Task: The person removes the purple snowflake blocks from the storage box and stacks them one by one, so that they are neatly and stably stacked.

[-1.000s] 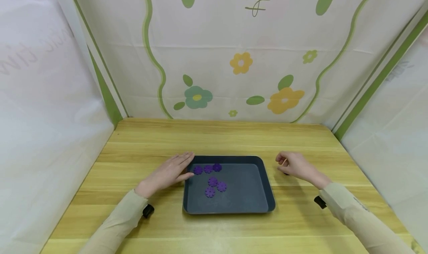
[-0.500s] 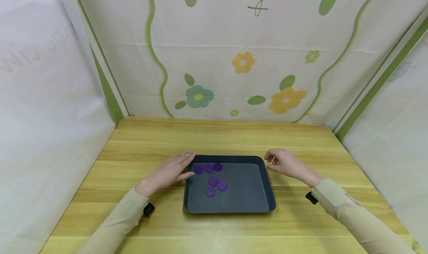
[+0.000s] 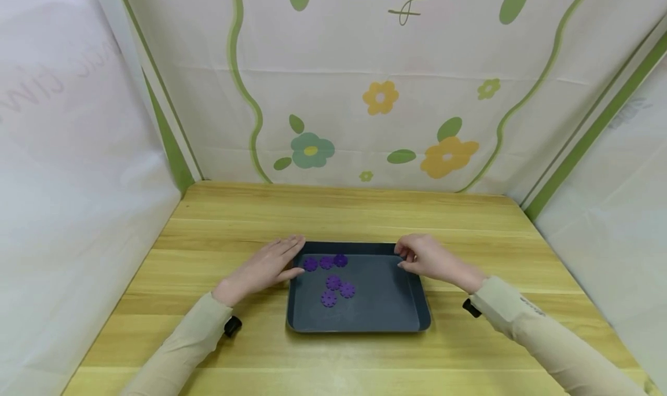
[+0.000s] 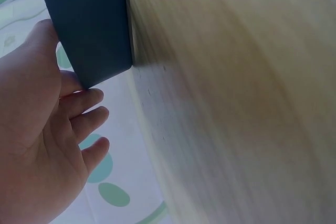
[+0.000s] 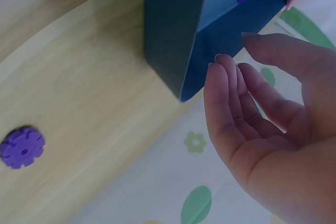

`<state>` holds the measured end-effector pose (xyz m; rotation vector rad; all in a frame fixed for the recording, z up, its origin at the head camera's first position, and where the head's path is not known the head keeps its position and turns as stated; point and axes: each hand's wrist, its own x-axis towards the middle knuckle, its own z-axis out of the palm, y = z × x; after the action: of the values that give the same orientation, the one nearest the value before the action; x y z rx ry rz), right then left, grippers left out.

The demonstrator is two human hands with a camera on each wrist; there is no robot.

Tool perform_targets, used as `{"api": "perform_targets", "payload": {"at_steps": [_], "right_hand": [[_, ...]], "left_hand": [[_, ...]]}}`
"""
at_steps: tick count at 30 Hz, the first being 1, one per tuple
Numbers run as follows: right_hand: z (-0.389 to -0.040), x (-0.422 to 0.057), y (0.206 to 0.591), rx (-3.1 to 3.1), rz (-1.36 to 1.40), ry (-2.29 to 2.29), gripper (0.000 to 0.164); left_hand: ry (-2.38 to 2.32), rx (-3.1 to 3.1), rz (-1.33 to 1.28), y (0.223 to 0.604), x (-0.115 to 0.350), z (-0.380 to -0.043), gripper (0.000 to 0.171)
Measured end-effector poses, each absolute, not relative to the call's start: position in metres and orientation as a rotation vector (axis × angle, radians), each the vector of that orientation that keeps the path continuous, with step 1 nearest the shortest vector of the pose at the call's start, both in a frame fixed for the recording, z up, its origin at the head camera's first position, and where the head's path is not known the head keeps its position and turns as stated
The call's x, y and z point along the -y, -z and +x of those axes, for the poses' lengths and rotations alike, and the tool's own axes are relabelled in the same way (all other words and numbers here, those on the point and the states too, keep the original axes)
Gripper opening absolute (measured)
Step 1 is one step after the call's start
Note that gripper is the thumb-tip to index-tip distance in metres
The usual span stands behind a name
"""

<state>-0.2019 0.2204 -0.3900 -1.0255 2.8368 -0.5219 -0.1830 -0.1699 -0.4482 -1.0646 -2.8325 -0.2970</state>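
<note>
Several purple notched plastic discs (image 3: 333, 282) lie flat in the left half of a dark grey-blue tray (image 3: 383, 303) on the table. My left hand (image 3: 263, 271) rests at the tray's far left corner, fingers fairly straight along the rim and thumb over the left edge. My right hand (image 3: 435, 260) hovers over the far right corner with fingers bent. In the right wrist view its thumb and fingers (image 5: 218, 90) stand apart with nothing between them. One more purple disc (image 5: 22, 147) lies on the table outside the tray; the right hand and arm hide it in the head view.
The wooden table (image 3: 250, 349) meets a white cloth backdrop (image 3: 333, 54) with printed flowers at its far edge. White cloth walls (image 3: 88, 211) stand on the left and right. A black wrist strap (image 3: 232, 326) shows at each sleeve.
My right hand has moved left, from beside the tray to over its far right corner. The left hand and the discs in the tray have stayed put.
</note>
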Motion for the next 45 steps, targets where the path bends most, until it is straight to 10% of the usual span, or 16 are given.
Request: {"api": "perform_targets", "payload": {"at_steps": [45], "right_hand": [[-0.197,-0.144,0.408,-2.575,-1.281,0.478,0.02]], "left_hand": [[0.307,2.806,-1.075,0.45,0.171,-0.183,0.069]]}}
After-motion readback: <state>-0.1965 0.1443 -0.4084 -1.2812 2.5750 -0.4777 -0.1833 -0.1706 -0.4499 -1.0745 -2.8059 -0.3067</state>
